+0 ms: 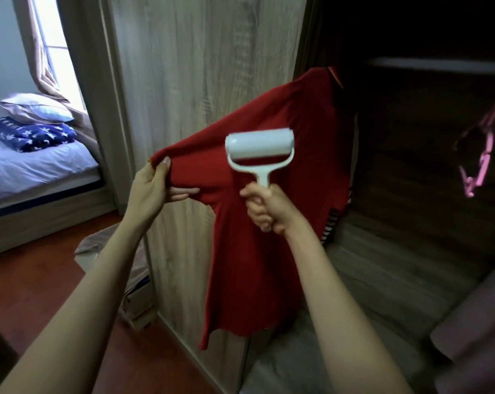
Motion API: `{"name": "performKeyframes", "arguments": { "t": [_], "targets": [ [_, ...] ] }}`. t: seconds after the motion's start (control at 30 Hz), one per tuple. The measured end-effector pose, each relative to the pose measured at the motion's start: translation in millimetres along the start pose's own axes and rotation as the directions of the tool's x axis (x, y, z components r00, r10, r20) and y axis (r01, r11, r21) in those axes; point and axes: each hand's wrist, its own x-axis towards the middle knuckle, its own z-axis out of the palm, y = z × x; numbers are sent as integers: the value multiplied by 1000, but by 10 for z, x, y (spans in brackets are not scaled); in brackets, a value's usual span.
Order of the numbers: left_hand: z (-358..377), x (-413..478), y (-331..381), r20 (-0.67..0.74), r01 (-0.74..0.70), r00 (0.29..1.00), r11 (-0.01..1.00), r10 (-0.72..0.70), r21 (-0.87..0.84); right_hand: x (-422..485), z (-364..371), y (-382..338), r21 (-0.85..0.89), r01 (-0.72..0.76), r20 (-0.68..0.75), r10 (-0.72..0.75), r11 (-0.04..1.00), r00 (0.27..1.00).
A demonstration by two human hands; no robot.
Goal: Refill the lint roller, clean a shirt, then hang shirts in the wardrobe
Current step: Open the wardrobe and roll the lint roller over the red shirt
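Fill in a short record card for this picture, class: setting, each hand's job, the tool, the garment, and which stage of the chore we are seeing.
setting: bedroom, in front of an open wardrobe
left hand: pinches the sleeve end, pulling it out taut
right hand: grips the roller's handle
tool: white lint roller, drum against the shirt's chest
garment: red shirt, hanging at the wardrobe's edge
also visible: pink hanger inside, bed at left
stage: cleaning the shirt
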Motion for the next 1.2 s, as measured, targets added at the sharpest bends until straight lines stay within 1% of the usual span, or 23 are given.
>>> {"name": "performKeyframes", "arguments": {
  "t": [0.1, 0.17, 0.2, 0.27, 0.37, 0.43, 0.5, 0.57, 0.6, 0.67, 0.7, 0.73, 0.8, 0.83, 0.87, 0.9, 0.93, 1.0, 1.07, 1.13, 1.2],
  "targets": [
    [-4, -1, -12, 0, 5, 1000, 1000, -5, 4, 63, -58, -556, 35, 89, -3, -89, 995, 996],
    [-2, 6, -12, -4, 7, 1000, 1000, -7, 4, 101, -159, -695, 14, 130, 6, -130, 991, 991],
    [3, 8, -12, -4, 6, 1000, 1000, -6, 4, 106, -217, -646, -13, 123, 14, -123, 992, 992],
    [8, 20, -14, -4, -3, 1000, 1000, 3, 2, 99, -330, -320, -32, 80, 53, -79, 996, 996],
    [8, 50, -11, -8, -6, 1000, 1000, 6, -6, 19, -484, 175, 77, -19, 201, 3, 997, 980],
    [16, 70, -10, -13, -4, 1000, 1000, 4, -4, -5, -626, 142, 130, -68, 352, 18, 989, 936],
    [38, 77, -5, -19, -2, 1000, 1000, 2, -8, 41, -804, -147, 178, -82, 494, -18, 981, 869],
    [60, 81, -2, -27, -5, 1000, 1000, 4, -16, 131, -976, -489, 308, -67, 599, -139, 949, 789],
    [66, 84, -5, -31, -6, 1000, 1000, 5, -16, 181, -1049, -577, 388, -67, 613, -203, 919, 763],
    [72, 92, -17, -37, -6, 999, 1000, 6, -11, 260, -1164, -550, 494, -54, 574, -279, 868, 770],
    [73, 92, -26, -43, -6, 999, 1000, 5, -12, 306, -1214, -438, 510, -54, 557, -282, 858, 782],
    [75, 92, -36, -51, -6, 999, 1000, 5, -15, 340, -1266, -261, 514, -76, 543, -255, 855, 800],
    [86, 88, -51, -59, -6, 998, 1000, 5, -24, 340, -1354, 278, 490, -146, 516, -152, 859, 843],
    [95, 83, -55, -62, -5, 998, 1000, 3, -27, 309, -1364, 576, 475, -188, 534, -111, 860, 838],
    [104, 80, -58, -67, -3, 998, 1000, 1, -28, 278, -1360, 821, 472, -213, 575, -115, 856, 810],
    [112, 77, -59, -73, 0, 997, 1000, -2, -30, 255, -1348, 989, 484, -215, 619, -159, 848, 769],
    [120, 77, -61, -81, 3, 997, 999, -5, -32, 261, -1359, 1052, 497, -185, 617, -196, 848, 762],
    [135, 72, -60, -96, 6, 995, 999, -10, -34, 339, -1452, 800, 501, -81, 537, -236, 861, 810],
    [160, 62, -65, -112, -1, 994, 1000, -3, -30, 460, -1576, 332, 519, 11, 434, -274, 855, 858],
    [192, 47, -75, -127, -4, 992, 1000, 0, -27, 554, -1660, -70, 533, 111, 352, -338, 839, 873],
    [212, 33, -86, -139, -6, 990, 1000, 3, -19, 617, -1721, -251, 543, 138, 338, -367, 828, 867]
  ]
}}
